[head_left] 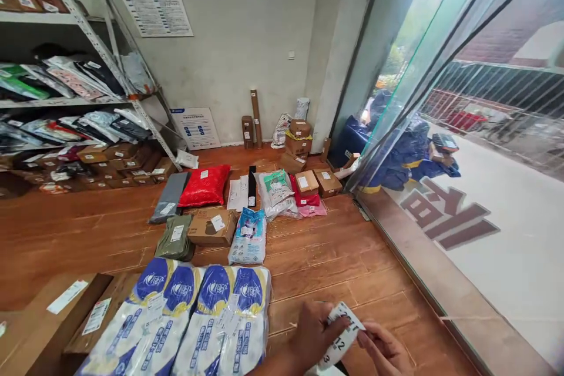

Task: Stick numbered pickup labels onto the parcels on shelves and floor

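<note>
My left hand [315, 329] is closed on a white printed label strip [345, 341], thumb across its face; black numbers, among them "12", show on it. At the strip's right edge, the fingers of my right hand [384, 348] pinch its corner. Below the hands the strip's lower end runs toward the bottom of the view, where part of it is hidden. To the left of my hands stand plastic-wrapped packs of tissue [220, 323] in white and blue, with shipping labels stuck on them.
Cardboard boxes [48, 317] fill the lower left. Parcels lie on the wooden floor, including a red bag [205, 185], a brown carton [211, 226] and a blue-white bag [248, 238]. A loaded shelf [83, 103] stands left; a glass door [423, 88] stands right.
</note>
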A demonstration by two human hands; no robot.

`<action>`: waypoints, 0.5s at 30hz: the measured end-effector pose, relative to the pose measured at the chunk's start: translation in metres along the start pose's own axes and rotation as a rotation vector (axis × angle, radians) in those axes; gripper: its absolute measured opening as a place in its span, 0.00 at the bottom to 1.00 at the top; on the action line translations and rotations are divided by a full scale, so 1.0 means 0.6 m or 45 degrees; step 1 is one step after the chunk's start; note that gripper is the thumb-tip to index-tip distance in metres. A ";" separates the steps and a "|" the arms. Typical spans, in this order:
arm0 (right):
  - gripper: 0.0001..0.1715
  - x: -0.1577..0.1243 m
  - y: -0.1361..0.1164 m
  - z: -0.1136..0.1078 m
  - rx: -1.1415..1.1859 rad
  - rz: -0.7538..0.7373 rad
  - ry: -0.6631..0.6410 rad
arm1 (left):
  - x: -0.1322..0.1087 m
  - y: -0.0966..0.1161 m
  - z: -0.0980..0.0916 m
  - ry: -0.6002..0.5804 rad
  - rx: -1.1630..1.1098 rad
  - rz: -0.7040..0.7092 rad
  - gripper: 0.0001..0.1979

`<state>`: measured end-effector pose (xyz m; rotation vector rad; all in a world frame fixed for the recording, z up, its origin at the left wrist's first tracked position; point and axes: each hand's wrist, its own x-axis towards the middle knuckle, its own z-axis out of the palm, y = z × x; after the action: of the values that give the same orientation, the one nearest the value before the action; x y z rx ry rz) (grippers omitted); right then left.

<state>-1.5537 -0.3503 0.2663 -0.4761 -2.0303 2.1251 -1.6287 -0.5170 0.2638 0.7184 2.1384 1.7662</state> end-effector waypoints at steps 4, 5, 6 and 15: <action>0.17 0.214 -0.013 -0.007 0.011 0.015 -0.439 | 0.128 -0.005 -0.018 0.347 0.043 -0.123 0.26; 0.16 0.264 -0.020 0.002 0.031 0.027 -0.545 | 0.155 -0.005 -0.023 0.446 0.104 -0.140 0.26; 0.16 0.312 -0.027 0.016 0.056 0.052 -0.657 | 0.180 -0.007 -0.029 0.540 0.173 -0.157 0.26; 0.20 0.645 -0.057 0.272 0.167 0.273 -1.243 | 0.362 -0.103 -0.178 1.252 -0.103 -0.575 0.22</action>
<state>-1.9741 -0.3725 0.2598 0.5091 -2.2687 2.9674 -1.8774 -0.4981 0.2484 -0.7898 2.4213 2.1236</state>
